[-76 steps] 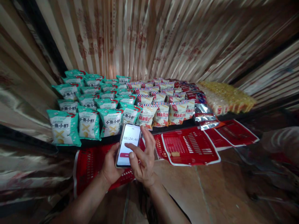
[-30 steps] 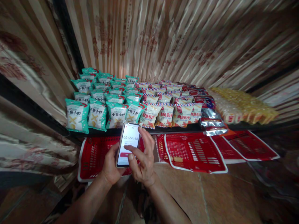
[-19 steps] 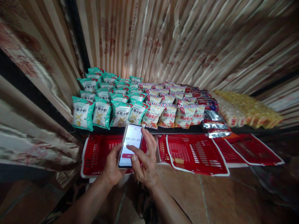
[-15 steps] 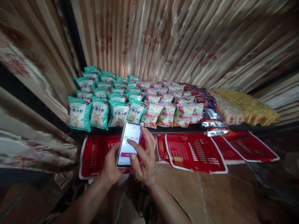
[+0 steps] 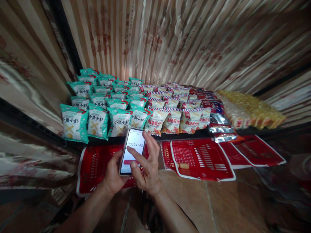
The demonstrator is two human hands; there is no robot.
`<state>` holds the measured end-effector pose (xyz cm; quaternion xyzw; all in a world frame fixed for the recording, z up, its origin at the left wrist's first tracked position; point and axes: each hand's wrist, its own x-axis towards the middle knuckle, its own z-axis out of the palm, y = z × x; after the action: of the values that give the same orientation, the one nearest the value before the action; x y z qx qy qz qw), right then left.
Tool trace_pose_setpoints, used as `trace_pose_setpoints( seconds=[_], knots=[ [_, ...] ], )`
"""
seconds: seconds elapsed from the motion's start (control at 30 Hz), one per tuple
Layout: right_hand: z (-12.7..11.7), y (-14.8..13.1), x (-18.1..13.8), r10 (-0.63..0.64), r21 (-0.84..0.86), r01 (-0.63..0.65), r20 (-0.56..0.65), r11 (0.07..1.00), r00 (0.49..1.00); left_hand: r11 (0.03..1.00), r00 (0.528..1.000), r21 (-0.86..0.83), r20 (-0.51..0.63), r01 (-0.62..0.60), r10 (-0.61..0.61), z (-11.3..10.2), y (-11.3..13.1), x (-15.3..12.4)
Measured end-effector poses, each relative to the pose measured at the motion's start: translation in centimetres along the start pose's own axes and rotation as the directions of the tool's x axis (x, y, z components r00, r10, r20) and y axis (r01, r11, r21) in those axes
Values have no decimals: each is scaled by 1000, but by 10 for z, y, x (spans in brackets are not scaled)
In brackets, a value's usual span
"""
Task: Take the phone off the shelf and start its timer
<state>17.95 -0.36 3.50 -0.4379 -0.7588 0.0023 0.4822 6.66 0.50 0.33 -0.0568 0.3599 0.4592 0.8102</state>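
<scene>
My left hand [image 5: 114,174] is wrapped round the left side of a smartphone [image 5: 133,154], which is held upright with its lit screen towards me. The screen reads 00:24:48 above a red bar. My right hand [image 5: 148,171] reaches over the phone from the right with its fingers spread. Its index fingertip lies over the screen just under the digits, and the thumb is over the red bar. The other fingers reach to the phone's upper right edge; whether they press on it I cannot tell. Beyond the phone stand green-and-white snack bags [image 5: 119,121].
Cream snack bags with striped tops [image 5: 172,121], silver-red packets [image 5: 221,126] and yellow packs [image 5: 259,108] share the dark shelf [image 5: 194,134]. Below are red baskets with white rims [image 5: 201,157] [image 5: 91,171]. Striped curtains [image 5: 150,38] hang behind and at the left.
The view has shifted slightly, so the shelf's left end looks nearer and lower. Both hands keep the same pose at the phone, and its digits read the same.
</scene>
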Motion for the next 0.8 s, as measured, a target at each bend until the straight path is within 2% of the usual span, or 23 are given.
trace_pose_setpoints(
  seconds=[0.37,0.8],
  knots=[
    [4,7,2,15,-8,-15,0,1000,1000,1000,1000,-23,-7,13,-13,3,5,7],
    [0,0,0,15,6,-15,-6,1000,1000,1000,1000,-16,-2,-2,2,0,3,-1]
  ],
)
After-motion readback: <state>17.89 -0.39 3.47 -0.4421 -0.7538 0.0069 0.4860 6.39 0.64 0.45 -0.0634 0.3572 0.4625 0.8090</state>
